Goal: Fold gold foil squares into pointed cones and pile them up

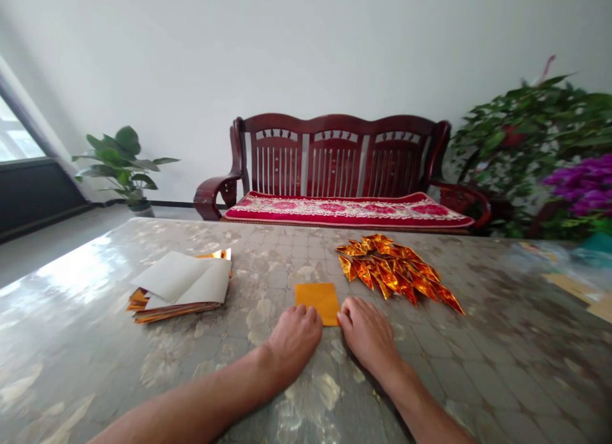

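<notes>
A small orange-gold paper square point(317, 299) lies flat on the table in front of me. My left hand point(297, 333) rests on its lower left part with the fingers curled. At its lower right edge is my right hand point(366, 330), fingers bent together with the tips touching the paper's edge. Beyond my right hand lies a group of shiny gold folded paper pieces point(394, 272). To the left sits a stack of paper sheets point(189, 281), pale grey side up, with gold showing at the edges.
The patterned table point(248, 374) spreads around my arms. Clear plastic and tan card point(568, 286) lie at its right edge. Behind it stand a dark red wooden bench point(335, 157) with a red patterned cushion, a potted plant point(119, 164) on the left, and foliage with purple flowers point(583, 184) on the right.
</notes>
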`<state>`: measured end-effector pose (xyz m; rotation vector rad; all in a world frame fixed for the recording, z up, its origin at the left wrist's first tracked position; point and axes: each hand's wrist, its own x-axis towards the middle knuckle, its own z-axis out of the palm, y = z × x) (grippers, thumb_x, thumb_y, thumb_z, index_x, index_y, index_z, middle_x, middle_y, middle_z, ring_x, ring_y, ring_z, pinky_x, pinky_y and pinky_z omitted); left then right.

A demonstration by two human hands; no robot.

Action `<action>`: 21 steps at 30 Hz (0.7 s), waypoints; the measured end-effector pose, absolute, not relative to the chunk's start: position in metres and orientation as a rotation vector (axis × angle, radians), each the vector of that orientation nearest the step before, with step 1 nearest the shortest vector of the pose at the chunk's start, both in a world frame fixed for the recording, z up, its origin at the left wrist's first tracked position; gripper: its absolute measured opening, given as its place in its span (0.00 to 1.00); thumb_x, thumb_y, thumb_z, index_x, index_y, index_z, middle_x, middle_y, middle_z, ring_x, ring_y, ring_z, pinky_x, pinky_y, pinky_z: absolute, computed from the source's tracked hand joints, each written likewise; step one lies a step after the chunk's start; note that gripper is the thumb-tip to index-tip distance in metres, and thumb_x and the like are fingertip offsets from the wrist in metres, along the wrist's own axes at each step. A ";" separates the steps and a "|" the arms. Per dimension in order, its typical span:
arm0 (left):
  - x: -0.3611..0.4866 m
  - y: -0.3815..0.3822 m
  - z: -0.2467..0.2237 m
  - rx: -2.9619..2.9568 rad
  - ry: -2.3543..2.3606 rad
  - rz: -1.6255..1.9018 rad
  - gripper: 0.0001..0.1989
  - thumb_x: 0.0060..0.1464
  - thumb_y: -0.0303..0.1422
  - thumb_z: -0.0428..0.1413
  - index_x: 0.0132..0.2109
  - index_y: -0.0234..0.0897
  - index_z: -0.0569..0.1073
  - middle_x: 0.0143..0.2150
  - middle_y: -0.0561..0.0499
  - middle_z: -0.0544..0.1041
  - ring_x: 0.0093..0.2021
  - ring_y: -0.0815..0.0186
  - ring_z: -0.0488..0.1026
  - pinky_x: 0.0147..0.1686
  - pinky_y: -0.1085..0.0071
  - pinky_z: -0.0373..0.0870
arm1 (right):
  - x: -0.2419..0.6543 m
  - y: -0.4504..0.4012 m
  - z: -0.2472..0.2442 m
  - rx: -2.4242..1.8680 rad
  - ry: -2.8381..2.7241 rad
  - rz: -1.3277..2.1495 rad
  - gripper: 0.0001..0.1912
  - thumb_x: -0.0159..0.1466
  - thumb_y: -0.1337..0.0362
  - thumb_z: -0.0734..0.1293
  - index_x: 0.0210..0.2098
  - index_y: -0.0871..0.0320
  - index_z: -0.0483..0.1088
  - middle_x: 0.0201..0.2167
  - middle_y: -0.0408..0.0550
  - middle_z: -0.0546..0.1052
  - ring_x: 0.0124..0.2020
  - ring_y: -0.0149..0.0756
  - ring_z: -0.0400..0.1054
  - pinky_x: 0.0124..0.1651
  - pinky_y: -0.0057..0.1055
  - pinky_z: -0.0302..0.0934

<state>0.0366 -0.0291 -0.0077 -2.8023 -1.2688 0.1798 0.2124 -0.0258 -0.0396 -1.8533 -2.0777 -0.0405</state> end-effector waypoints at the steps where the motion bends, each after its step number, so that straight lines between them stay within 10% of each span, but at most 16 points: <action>1: 0.040 -0.028 -0.008 -2.804 -1.276 0.202 0.10 0.59 0.20 0.51 0.45 0.29 0.75 0.41 0.38 0.76 0.42 0.55 0.75 0.39 0.63 0.73 | 0.213 -0.026 -0.040 -1.849 -2.073 -0.037 0.06 0.66 0.66 0.64 0.31 0.54 0.68 0.33 0.45 0.77 0.37 0.40 0.69 0.38 0.33 0.52; 14: 0.026 0.008 -0.004 -2.783 -1.877 -0.298 0.11 0.54 0.23 0.51 0.35 0.34 0.78 0.34 0.43 0.80 0.38 0.56 0.79 0.36 0.68 0.69 | 0.221 -0.028 -0.044 -1.626 -1.815 0.289 0.10 0.68 0.62 0.59 0.33 0.53 0.70 0.33 0.44 0.78 0.37 0.39 0.72 0.38 0.32 0.60; 21: 0.035 0.005 -0.026 -2.921 -2.233 -1.095 0.14 0.56 0.28 0.47 0.37 0.31 0.77 0.26 0.52 0.77 0.28 0.67 0.76 0.27 0.77 0.68 | 0.202 -0.037 -0.034 -1.268 -1.950 0.205 0.22 0.62 0.65 0.67 0.56 0.55 0.67 0.53 0.52 0.74 0.55 0.44 0.67 0.58 0.40 0.61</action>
